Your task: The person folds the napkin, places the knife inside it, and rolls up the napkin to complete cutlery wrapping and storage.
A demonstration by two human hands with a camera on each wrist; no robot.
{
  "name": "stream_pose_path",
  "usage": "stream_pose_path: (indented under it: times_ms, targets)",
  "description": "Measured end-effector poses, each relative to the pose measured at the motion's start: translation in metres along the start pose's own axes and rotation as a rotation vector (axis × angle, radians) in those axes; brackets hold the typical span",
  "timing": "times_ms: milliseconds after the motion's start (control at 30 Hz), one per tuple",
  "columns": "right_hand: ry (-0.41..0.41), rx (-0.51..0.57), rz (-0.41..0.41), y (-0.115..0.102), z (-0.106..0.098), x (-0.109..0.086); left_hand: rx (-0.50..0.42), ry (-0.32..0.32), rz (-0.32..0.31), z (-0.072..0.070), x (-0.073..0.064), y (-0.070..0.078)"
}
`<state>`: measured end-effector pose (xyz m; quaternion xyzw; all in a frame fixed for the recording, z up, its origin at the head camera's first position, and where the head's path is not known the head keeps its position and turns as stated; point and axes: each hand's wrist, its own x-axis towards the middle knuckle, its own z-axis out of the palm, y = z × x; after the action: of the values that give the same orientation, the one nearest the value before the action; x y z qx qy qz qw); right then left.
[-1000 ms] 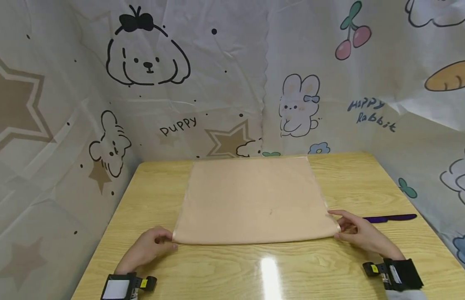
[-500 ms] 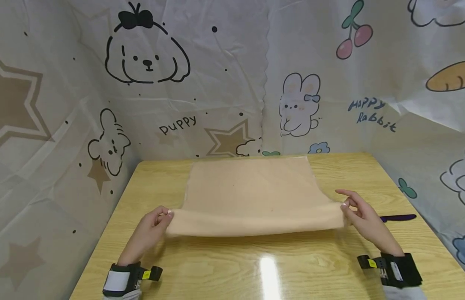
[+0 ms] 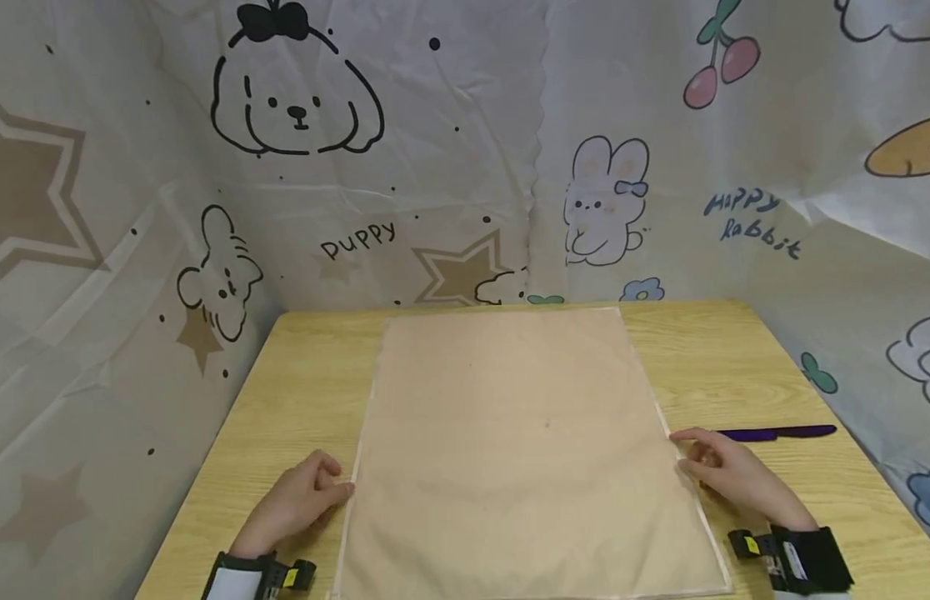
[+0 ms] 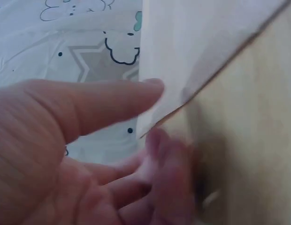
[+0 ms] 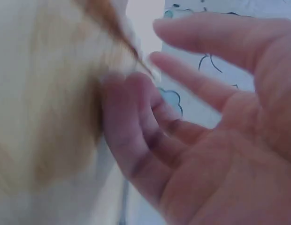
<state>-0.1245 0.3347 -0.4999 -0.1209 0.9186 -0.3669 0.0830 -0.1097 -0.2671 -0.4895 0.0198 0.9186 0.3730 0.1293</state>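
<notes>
A large beige cloth (image 3: 510, 433) with pale edging lies spread over the wooden table, its near end reaching the bottom of the head view. At its left edge is my left hand (image 3: 296, 500), thumb tip right at the edging. In the left wrist view, the thumb (image 4: 122, 96) and fingers stand apart beside the cloth's edge (image 4: 206, 79). My right hand (image 3: 742, 475) is at the right edge, fingertips by the edging. The right wrist view shows its fingers loosely bent, with nothing pinched between them.
A purple knife (image 3: 791, 432) lies on the table (image 3: 780, 375) right behind my right hand, which overlaps its near end. A printed white curtain (image 3: 450, 167) encloses the table at the back and sides.
The cloth's folded near end was lifted by both hands, then opened out toward me, so it now lies much longer. Both hands have let go and lowered to its side edges.
</notes>
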Motion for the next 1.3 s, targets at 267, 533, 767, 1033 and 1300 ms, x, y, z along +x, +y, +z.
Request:
stream_pose_path:
  times_ms: [267,533,767,1033,1300]
  targets:
    - [0.045,-0.255,-0.183,-0.016,0.011,0.022,0.280,0.085,0.292,0.011,0.031,0.010]
    - [-0.007,-0.309,-0.152,-0.015,0.017,0.034,0.318,0.030,0.250,0.015,0.049,0.012]
    - [-0.018,-0.316,-0.150,-0.011,0.014,0.039,0.275,0.009,0.265,0.011,0.059,0.012]
    - [0.015,-0.334,-0.225,-0.072,0.029,0.046,-0.035,-0.060,0.286,-0.018,0.072,-0.008]
    - [-0.156,-0.378,-0.632,-0.193,0.128,0.061,-0.644,-0.013,0.217,-0.040,0.086,-0.049]
